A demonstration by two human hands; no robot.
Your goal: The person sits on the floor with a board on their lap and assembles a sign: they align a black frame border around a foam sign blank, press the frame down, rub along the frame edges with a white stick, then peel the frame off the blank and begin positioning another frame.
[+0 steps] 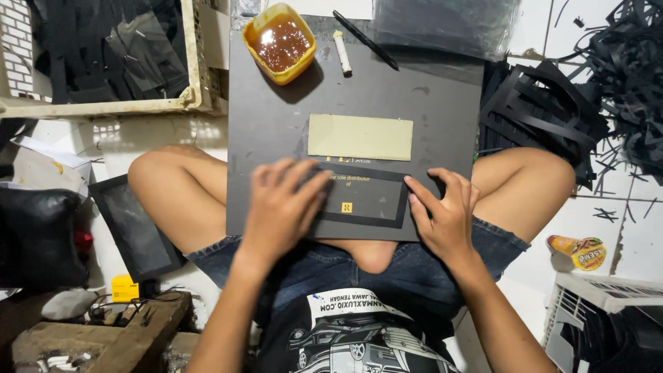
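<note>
Left hand [286, 207] lies flat, fingers spread, pressing the left end of the flat black rectangular card piece [369, 200] on the dark grey lap board [276, 117]; long axis runs left-right; right hand [445, 214], open, steadies its right edge.

Seated figure, legs crossed with bare knees spread to either side. Left hand [284, 207]: palm down, fingers extended and slightly spread, pressing flat, forearm rising from lower centre. Right hand [445, 215]: palm down, fingers curved, fingertips [412, 188] pressing, wrist slightly bent, forearm entering from lower right. Neither hand forms a closed grip
</note>
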